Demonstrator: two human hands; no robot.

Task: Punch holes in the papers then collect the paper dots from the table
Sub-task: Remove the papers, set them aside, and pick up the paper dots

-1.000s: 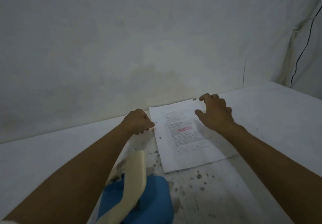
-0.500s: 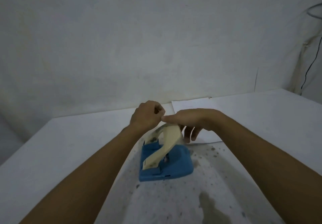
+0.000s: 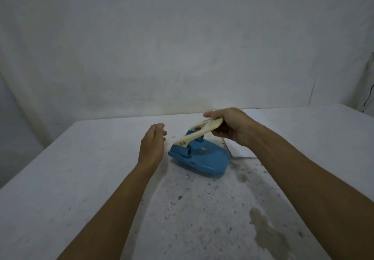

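Note:
A blue hole punch (image 3: 202, 160) with a cream lever (image 3: 199, 131) stands on the white table (image 3: 60, 178), turned at an angle. My right hand (image 3: 228, 126) is closed around the raised end of the lever. My left hand (image 3: 152, 142) hovers just left of the punch, fingers loosely curled, holding nothing that I can see. The papers (image 3: 240, 154) lie behind the punch, mostly hidden by my right hand and forearm; only a corner edge shows. No paper dots can be told apart from the table's specks.
The tabletop in front of the punch is worn, with dark specks and a brownish stain (image 3: 265, 231). A plain wall (image 3: 182, 47) rises right behind the table. A dark cable (image 3: 369, 96) hangs at the far right corner.
My right hand went from resting on the papers to gripping the punch's lever. My left hand came off the paper's edge and opened beside the punch. The punch now sits turned.

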